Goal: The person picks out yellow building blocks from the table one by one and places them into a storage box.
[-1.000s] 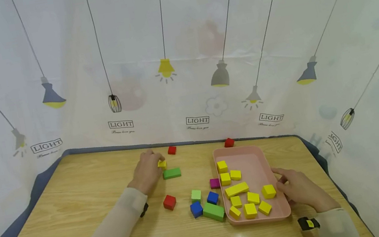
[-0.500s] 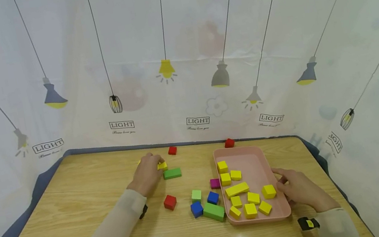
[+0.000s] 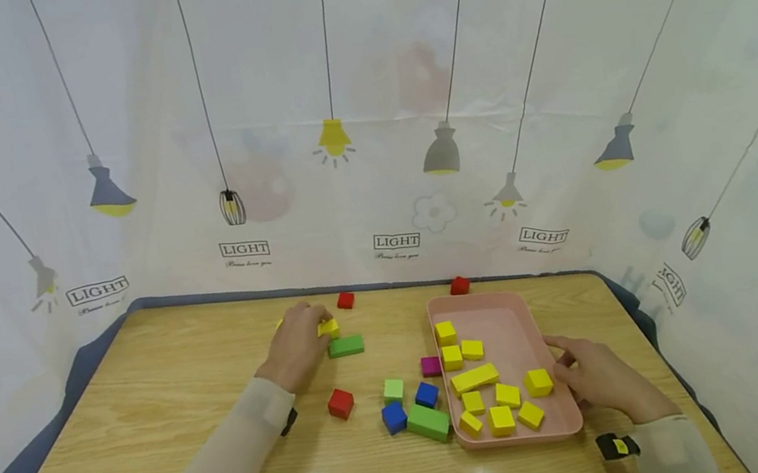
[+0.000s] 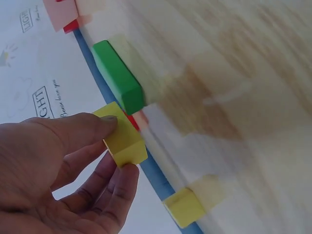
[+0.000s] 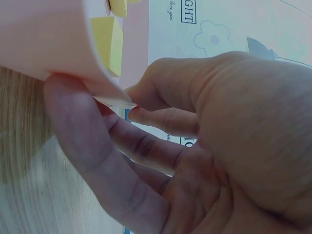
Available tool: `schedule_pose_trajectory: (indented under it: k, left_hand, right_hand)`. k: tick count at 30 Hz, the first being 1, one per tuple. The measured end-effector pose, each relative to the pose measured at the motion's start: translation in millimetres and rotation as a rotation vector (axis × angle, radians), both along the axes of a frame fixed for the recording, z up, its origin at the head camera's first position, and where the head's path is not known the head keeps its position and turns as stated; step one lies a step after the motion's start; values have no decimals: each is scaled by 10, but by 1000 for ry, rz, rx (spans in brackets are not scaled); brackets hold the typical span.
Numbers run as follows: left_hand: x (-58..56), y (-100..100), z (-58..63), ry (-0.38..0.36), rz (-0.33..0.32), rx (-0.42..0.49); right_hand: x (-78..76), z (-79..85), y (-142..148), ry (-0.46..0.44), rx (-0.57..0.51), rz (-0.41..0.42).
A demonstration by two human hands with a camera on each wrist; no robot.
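Observation:
Between thumb and fingertips, my left hand [image 3: 294, 346] pinches a yellow block [image 4: 124, 139], seen close up in the left wrist view. Just beside it lies a long green block [image 3: 346, 346]. A second yellow block [image 4: 185, 207] rests on the table near the left fingers; the hand mostly hides it in the head view. At the right, my right hand [image 3: 597, 375] grips the side rim of a pink tray [image 3: 504, 324], thumb at the edge and fingers against the outer wall. Several yellow blocks [image 3: 474, 379] lie in the tray.
Left of the tray are a magenta block [image 3: 431, 366], two blue blocks [image 3: 395, 418], a light green block [image 3: 393, 390], a green block [image 3: 429, 422] and a red block [image 3: 341, 404]. Two small red blocks [image 3: 345, 301] lie by the table's back edge, along the printed curtain.
My left hand has shifted slightly with the pinched yellow block, and a sliver of another yellow block now shows behind it. My right hand and the tray stay put.

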State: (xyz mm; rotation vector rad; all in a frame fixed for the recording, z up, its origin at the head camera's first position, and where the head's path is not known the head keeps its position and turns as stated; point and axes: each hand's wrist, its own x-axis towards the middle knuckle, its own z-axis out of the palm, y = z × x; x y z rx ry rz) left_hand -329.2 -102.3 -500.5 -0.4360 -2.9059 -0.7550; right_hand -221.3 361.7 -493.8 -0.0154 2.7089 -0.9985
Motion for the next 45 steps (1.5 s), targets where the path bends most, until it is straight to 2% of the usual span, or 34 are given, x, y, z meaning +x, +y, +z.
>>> schedule_pose_trajectory:
  k: [8,14,21,24,36,40,45]
  left_hand:
    - [80,188,170,36,-34,-13]
    - [146,358,245,58,-57,-27]
    - [213,590,302,120,-124,-44]
    - [240,717,319,137,-150,-52]
    - [416,1373,382,104,-267,-66]
    - [483,1583,392,139,-311,-63]
    - [543,1820,373,208,-371,-102]
  right_hand:
    - [22,-6,-1,14,7,8]
    - [22,7,-6,7,14,6]
    - [0,3,0,5,19,7]
    - [-1,0,4,20,26,14]
    - [-1,-6,10,29,33,21]
    - [4,-2,1,39,35,29]
    - [15,9,-13,31,24,22]
